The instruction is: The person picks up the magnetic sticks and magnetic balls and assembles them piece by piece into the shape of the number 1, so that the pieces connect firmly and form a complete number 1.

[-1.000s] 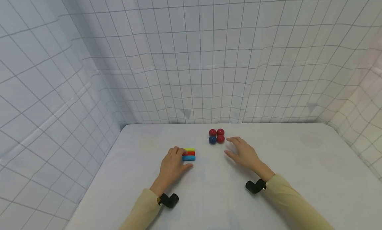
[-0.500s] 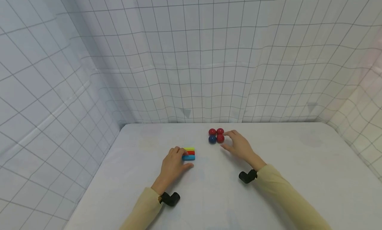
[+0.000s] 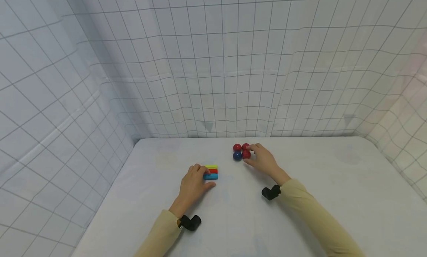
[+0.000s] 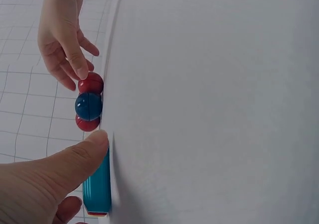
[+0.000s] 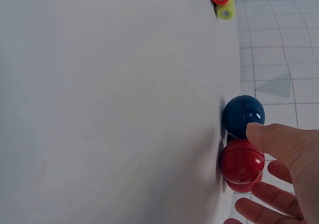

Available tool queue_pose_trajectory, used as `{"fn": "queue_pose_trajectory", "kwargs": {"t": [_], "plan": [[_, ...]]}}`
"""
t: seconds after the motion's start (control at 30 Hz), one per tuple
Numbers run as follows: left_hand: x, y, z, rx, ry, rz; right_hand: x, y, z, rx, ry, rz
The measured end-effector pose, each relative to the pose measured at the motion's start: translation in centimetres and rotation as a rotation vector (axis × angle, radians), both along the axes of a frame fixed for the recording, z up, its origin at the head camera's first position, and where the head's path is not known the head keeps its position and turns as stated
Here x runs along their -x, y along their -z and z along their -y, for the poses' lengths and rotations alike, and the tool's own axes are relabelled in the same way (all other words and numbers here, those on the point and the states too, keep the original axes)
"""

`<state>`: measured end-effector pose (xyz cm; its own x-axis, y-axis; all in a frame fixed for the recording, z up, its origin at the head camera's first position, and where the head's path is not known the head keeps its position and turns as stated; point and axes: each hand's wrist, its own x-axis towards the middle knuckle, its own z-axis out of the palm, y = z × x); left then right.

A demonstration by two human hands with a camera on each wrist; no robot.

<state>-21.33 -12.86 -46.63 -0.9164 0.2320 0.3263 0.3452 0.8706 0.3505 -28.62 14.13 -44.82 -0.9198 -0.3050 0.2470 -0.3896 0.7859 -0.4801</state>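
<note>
My left hand (image 3: pixel 192 184) lies over the left part of a small row of cylinders, its fingers loosely bent above them and its thumb held apart. The row runs from a blue cylinder (image 3: pixel 211 176) in front, through a red cylinder (image 3: pixel 214 171), to a yellow-green cylinder (image 3: pixel 211 167). My right hand (image 3: pixel 264 161) is at a cluster of balls, thumb and fingers spread around the near right red ball (image 5: pixel 242 160). Beside that ball sit a dark blue ball (image 3: pixel 237 156), a far left red ball (image 3: pixel 237 147) and a far right red ball (image 3: pixel 245 146), partly overlapped by the fingers.
All stands on a white table (image 3: pixel 230 212). Behind it and along the sides hangs a white grid-patterned curtain (image 3: pixel 250 83). A black wrist device is strapped to each forearm, the left device (image 3: pixel 191 223) and the right device (image 3: pixel 271 192).
My right hand has moved left and slightly away from me, from beside the balls to around the near right red one. The left hand, cylinders and balls stay where they were.
</note>
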Motion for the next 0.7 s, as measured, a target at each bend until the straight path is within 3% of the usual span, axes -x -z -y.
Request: {"fn": "queue_pose_trajectory", "kwargs": {"t": [0.7], "plan": [[0.38, 0.35, -0.14, -0.021, 0.003, -0.011, 0.74, 0.41, 0.88, -0.061, 0.015, 0.012]]}}
